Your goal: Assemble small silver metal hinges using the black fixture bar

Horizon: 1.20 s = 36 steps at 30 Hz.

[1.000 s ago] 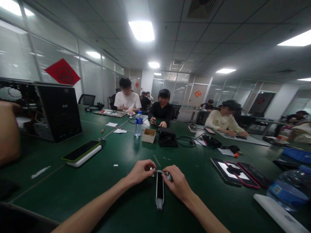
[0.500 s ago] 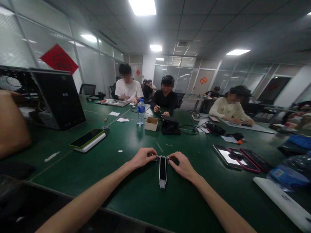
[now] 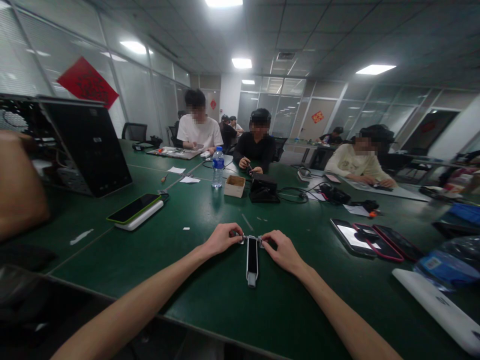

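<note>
A narrow black bar-shaped device (image 3: pixel 252 256) with a pale rim lies lengthwise on the green table in front of me, its grey end (image 3: pixel 251 281) toward me. Small metal pieces stick out on both sides of its far end. My left hand (image 3: pixel 225 238) pinches the left metal piece (image 3: pixel 241 240) between thumb and fingers. On the other side, my right hand (image 3: pixel 280 250) is closed in a pinch at the right metal piece (image 3: pixel 261 243). The pieces are too small to name, and fingertips partly cover them.
A small open box (image 3: pixel 234 187), a water bottle (image 3: pixel 217 169) and a black stand (image 3: pixel 264 189) are beyond my hands. Phones lie left (image 3: pixel 135 208) and right (image 3: pixel 352 237). A computer case (image 3: pixel 84 145) stands at left. Several people sit around the table.
The view has shifted slightly, with nearby things a little higher in the picture. Both hands keep their pinches beside the device, with only slight finger movement.
</note>
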### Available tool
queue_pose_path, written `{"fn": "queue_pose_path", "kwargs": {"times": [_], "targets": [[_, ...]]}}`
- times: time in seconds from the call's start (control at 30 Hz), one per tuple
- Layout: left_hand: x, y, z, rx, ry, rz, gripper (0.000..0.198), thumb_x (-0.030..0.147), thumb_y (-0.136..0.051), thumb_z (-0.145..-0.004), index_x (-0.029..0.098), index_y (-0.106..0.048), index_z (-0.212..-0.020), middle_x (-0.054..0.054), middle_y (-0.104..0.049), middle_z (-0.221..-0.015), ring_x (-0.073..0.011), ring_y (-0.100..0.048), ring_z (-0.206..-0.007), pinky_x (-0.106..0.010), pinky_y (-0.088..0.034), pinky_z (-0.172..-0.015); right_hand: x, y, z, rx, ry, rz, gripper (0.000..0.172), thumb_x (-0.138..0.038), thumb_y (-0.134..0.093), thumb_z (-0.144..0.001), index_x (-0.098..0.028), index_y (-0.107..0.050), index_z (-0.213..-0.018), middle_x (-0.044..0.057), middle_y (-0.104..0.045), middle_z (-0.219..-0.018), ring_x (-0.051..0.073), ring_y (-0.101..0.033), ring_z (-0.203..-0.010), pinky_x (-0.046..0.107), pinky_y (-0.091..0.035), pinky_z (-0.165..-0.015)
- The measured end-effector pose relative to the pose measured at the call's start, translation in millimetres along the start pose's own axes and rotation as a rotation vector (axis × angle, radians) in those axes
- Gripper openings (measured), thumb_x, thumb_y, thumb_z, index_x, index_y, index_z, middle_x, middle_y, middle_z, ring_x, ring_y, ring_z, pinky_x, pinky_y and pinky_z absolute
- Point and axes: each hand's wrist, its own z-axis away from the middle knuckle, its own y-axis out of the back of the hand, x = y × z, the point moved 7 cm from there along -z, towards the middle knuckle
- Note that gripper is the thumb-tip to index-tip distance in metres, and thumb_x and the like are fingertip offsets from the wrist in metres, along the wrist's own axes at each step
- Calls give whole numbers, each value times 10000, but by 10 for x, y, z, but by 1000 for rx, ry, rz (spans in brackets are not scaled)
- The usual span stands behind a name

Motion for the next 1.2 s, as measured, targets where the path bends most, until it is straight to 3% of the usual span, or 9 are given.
{"fn": "queue_pose_path", "kwargs": {"times": [0.43, 0.83, 0.93, 1.03, 1.13, 1.2], "targets": [[-17, -19, -20, 53, 30, 28, 114, 177, -650, -714, 172, -654, -828, 15, -673, -773, -134, -586, -656, -229, -443, -627, 41, -21, -10, 49, 43, 2, 119, -251, -545, -844, -188, -618, -913, 46, -617, -869, 187, -557, -808, 341, -454, -731], [-51, -4, -56, 19, 26, 74, 139, 259, -612, -749, 187, -628, -867, 1, -675, -842, -160, -611, -707, -264, -475, -671, 7, 79, -29, 114, 74, 46, 173, -258, -555, -835, -177, -598, -981, 44, -611, -879, 173, -540, -840, 318, -434, -776], [-54, -3, -56, 5, 33, 66, 162, 255, -610, -748, 193, -622, -896, -1, -671, -869, -163, -605, -727, -275, -478, -692, 253, 220, -55, 190, -36, 173, 235, -320, -505, -859, -173, -588, -1023, 64, -606, -951, 187, -527, -902, 334, -420, -825], [-18, 14, -52, -3, 52, 59, 171, 263, -608, -746, 190, -620, -901, -10, -667, -885, -169, -600, -742, -285, -479, -702, 690, 459, -34, 274, -215, 292, 283, -342, -453, -867, -157, -590, -1032, 114, -569, -1060, 248, -465, -1030, 412, -378, -886], [36, 36, -52, -3, 59, 47, 186, 277, -607, -742, 186, -620, -903, -19, -667, -885, -176, -599, -745, -291, -477, -700, 1218, 761, 95, 321, -522, 527, 333, -348, -459, -853, -164, -563, -1111, 129, -499, -1178, 269, -381, -1131, 396, -343, -916], [67, 45, -52, -5, 49, 46, 196, 295, -607, -738, 185, -621, -901, -22, -668, -882, -179, -599, -737, -296, -475, -696, 1469, 947, 181, 362, -632, 589, 383, -345, -433, -865, -119, -533, -1157, 170, -442, -1241, 299, -335, -1175, 420, -297, -949]]}}
